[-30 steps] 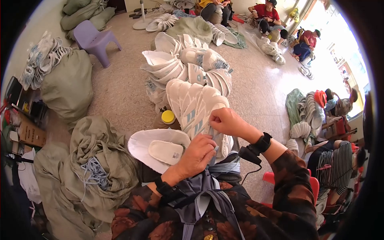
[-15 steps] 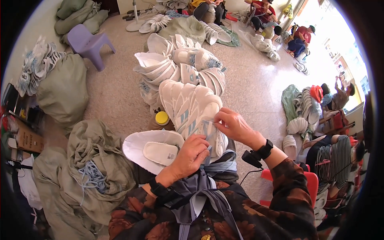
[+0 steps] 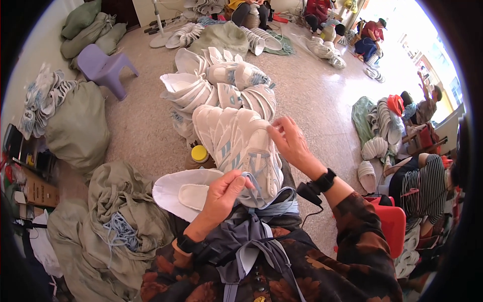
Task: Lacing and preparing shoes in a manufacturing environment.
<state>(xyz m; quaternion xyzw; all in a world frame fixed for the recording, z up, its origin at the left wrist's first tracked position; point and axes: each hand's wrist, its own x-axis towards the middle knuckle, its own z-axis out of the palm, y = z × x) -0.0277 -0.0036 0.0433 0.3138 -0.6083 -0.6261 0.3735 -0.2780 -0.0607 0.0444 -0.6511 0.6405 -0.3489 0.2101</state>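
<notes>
A stack of beige and white shoe uppers [image 3: 220,123] with light blue trim leans across my lap, the front shoe upper [image 3: 257,136] facing me. My left hand [image 3: 221,197] is closed, thumb against fingers, on a light blue shoelace [image 3: 255,180] that loops up at the front upper's lacing area. Beside the toe end of that upper is my right hand [image 3: 293,146], its thumb and forefinger drawn together; whatever is between them is too small to make out. A separate white-lined shoe upper [image 3: 163,190] lies by my left wrist. Blue laces [image 3: 279,205] lie bundled across my lap.
More stacked uppers [image 3: 188,90] stand on the floor ahead, near a yellow-lidded jar [image 3: 199,153]. Green sacking [image 3: 75,231] with a lace tangle [image 3: 121,231] spreads at left. A purple chair [image 3: 104,68] stands far left, a red stool [image 3: 390,226] at right. Several people work around the room.
My right hand has lifted off the lacing area and moved up toward the toe. My left hand has shifted slightly left and down, with the lace now looping near its fingertips.
</notes>
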